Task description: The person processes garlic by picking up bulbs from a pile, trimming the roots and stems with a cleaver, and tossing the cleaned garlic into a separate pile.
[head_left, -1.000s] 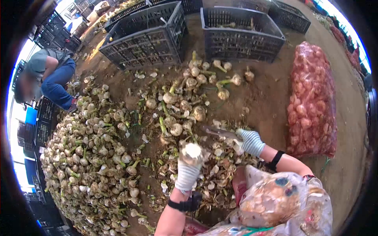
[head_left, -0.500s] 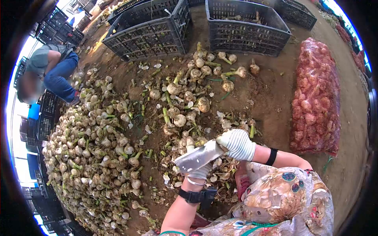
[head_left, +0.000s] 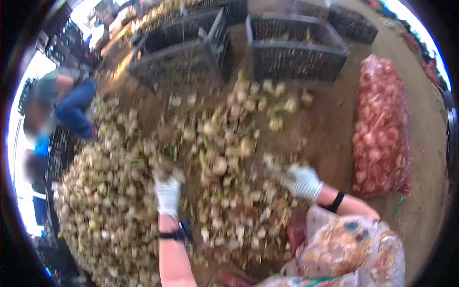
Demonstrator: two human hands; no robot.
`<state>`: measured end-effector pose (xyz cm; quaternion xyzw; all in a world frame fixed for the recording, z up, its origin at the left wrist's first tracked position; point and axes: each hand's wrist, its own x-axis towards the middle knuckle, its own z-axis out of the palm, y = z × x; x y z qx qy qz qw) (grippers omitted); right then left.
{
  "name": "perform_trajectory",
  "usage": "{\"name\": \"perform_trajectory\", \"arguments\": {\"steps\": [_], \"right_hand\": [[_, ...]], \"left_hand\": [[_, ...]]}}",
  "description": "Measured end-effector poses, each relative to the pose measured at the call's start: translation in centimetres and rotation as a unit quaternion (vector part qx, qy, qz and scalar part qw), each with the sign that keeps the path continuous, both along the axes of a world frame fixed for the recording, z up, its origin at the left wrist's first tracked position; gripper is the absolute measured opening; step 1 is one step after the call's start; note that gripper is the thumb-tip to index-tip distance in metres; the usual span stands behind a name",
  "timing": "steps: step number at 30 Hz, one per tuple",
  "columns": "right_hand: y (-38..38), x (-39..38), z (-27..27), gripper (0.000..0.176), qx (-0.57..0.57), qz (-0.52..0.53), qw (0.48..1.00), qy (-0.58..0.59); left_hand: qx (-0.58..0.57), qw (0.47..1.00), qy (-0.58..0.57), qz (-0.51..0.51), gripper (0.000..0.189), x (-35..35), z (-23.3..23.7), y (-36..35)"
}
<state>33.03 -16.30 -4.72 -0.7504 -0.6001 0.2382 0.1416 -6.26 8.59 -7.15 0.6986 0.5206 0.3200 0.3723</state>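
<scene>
My left hand [head_left: 167,193], in a white glove, reaches to the right edge of the large heap of garlic bulbs [head_left: 107,205]. Its fingers are smeared by motion, and whether they grip a bulb cannot be told. My right hand [head_left: 306,182], in a striped white glove, is closed round the handle of a knife [head_left: 275,173]. The blurred blade points left above garlic bulbs and peelings [head_left: 239,210] on the ground. Between and beyond my hands lie more bulbs with green stems [head_left: 220,165].
Two dark plastic crates [head_left: 179,62] [head_left: 296,60] stand at the top. A red mesh sack of bulbs [head_left: 380,131] lies at the right. At the far left a person in blue trousers [head_left: 76,105] bends beside more crates.
My left hand has left the knife and moved left to the heap. My right hand has shifted slightly right and down with the knife. The view is more blurred.
</scene>
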Motion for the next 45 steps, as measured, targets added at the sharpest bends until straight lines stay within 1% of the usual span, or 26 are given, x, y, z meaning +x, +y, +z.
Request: {"name": "perform_trajectory", "arguments": {"steps": [1, 2, 3, 4, 5, 8, 11, 15, 18, 19, 21, 22, 23, 25, 26, 27, 30, 33, 35, 37, 40, 41, 42, 43, 44, 45], "right_hand": [[-0.4, 0.1, -0.3, 0.030, 0.017, 0.015, 1.000, -0.003], [-0.9, 0.1, -0.3, 0.031, -0.018, 0.010, 1.000, -0.004], [-1.8, 0.2, -1.4, 0.033, 0.060, 0.016, 0.998, -0.017], [-2.0, 0.4, -0.6, 0.034, -0.070, 0.012, 0.997, -0.008], [-2.8, 0.7, -0.9, 0.036, -0.052, 0.016, 0.999, 0.001], [-4.2, 1.8, -1.3, 0.035, -0.069, -0.003, 0.997, 0.027], [-5.1, 2.1, -1.1, 0.036, -0.079, -0.040, 0.995, 0.034], [-5.2, 1.6, -1.1, 0.038, -0.087, -0.043, 0.994, 0.045], [-5.3, 1.4, -1.1, 0.041, -0.109, -0.027, 0.993, 0.036], [-5.4, 1.4, -1.5, 0.042, -0.106, -0.023, 0.993, 0.036], [-5.7, 1.6, -2.6, 0.043, -0.098, -0.031, 0.994, 0.044], [-5.4, 1.5, -1.9, 0.042, -0.104, -0.037, 0.993, 0.041], [-5.1, 1.2, -0.6, 0.042, -0.111, -0.043, 0.992, 0.038], [-4.7, 1.0, -0.2, 0.041, -0.105, -0.051, 0.993, 0.031], [-4.5, 0.8, -0.4, 0.041, -0.099, -0.050, 0.993, 0.040], [-4.1, 0.7, -0.4, 0.040, -0.092, -0.049, 0.993, 0.047], [-3.2, 0.0, -0.3, 0.036, -0.074, -0.038, 0.996, 0.032], [-2.3, -0.7, 0.7, 0.036, -0.090, -0.026, 0.996, 0.015], [-2.4, -1.0, 0.6, 0.037, -0.079, -0.019, 0.997, 0.012], [-1.9, -1.5, 3.1, 0.036, -0.053, -0.032, 0.998, 0.002], [-1.5, -2.3, 4.6, 0.031, 0.017, -0.039, 0.998, 0.036], [-1.4, -3.3, 5.6, 0.026, 0.029, -0.025, 0.999, 0.036], [-0.3, -3.7, 7.0, 0.022, 0.055, -0.010, 0.998, 0.029], [0.5, -3.8, 8.3, 0.019, 0.077, 0.040, 0.996, 0.020], [0.5, -4.8, 9.3, 0.016, 0.099, 0.084, 0.991, 0.018], [1.0, -5.7, 10.0, 0.013, 0.181, 0.109, 0.976, 0.052]], "left_hand": [[0.044, 0.947, 0.310, 0.071, 0.080, 4.7, 1.5, -2.3], [-0.058, 0.960, 0.273, 0.018, 0.079, 6.9, 2.8, -3.2], [-0.054, 0.903, 0.414, -0.102, 0.072, 8.5, 3.6, -3.6], [-0.022, 0.806, 0.558, -0.197, 0.063, 9.0, 1.7, -3.2], [0.063, 0.761, 0.600, -0.239, 0.059, 8.1, -1.8, -2.5], [0.148, 0.712, 0.638, -0.253, 0.053, 8.8, -1.4, -2.1], [0.186, 0.728, 0.583, -0.309, 0.048, 7.9, -3.1, -0.6], [0.245, 0.658, 0.619, -0.351, 0.058, 8.2, -2.7, -0.5], [0.048, 0.668, 0.645, -0.367, 0.077, 9.6, 1.2, -1.7], [0.042, 0.715, 0.616, -0.327, 0.103, 7.9, -2.0, -1.4], [-0.137, 0.838, 0.459, -0.261, 0.102, 4.1, -9.6, -0.6], [-0.236, 0.907, 0.294, -0.189, 0.088, 4.1, -7.6, -1.8], [-0.351, 0.929, 0.038, -0.115, 0.074, 4.9, -5.1, -3.4], [-0.510, 0.779, -0.362, -0.044, 0.051, 6.8, -1.9, -6.4], [-0.597, 0.594, -0.539, 0.004, 0.052, 7.0, -2.8, -6.4], [-0.510, 0.705, -0.490, -0.050, 0.054, 7.9, -2.2, -7.7], [-0.300, 0.889, -0.318, -0.137, 0.041, 10.0, 1.1, -11.9], [-0.315, 0.871, -0.357, -0.120, 0.058, 10.7, -1.2, -13.3], [-0.264, 0.898, -0.322, -0.145, 0.047, 10.7, -5.2, -13.3], [-0.172, 0.946, -0.194, -0.196, 0.052, 10.8, -1.4, -13.9], [-0.264, 0.905, -0.280, -0.180, 0.051, 11.1, 1.3, -13.9], [-0.198, 0.946, -0.179, -0.186, 0.044, 11.5, 3.4, -13.7], [-0.234, 0.902, -0.343, -0.120, 0.044, 12.3, 0.6, -14.1], [-0.366, 0.804, -0.454, -0.113, 0.041, 12.9, 5.7, -14.2], [-0.364, 0.866, -0.316, -0.133, 0.044, 12.3, 3.0, -14.6], [-0.441, 0.703, -0.505, -0.237, 0.049, 12.1, 1.6, -14.5]]}}
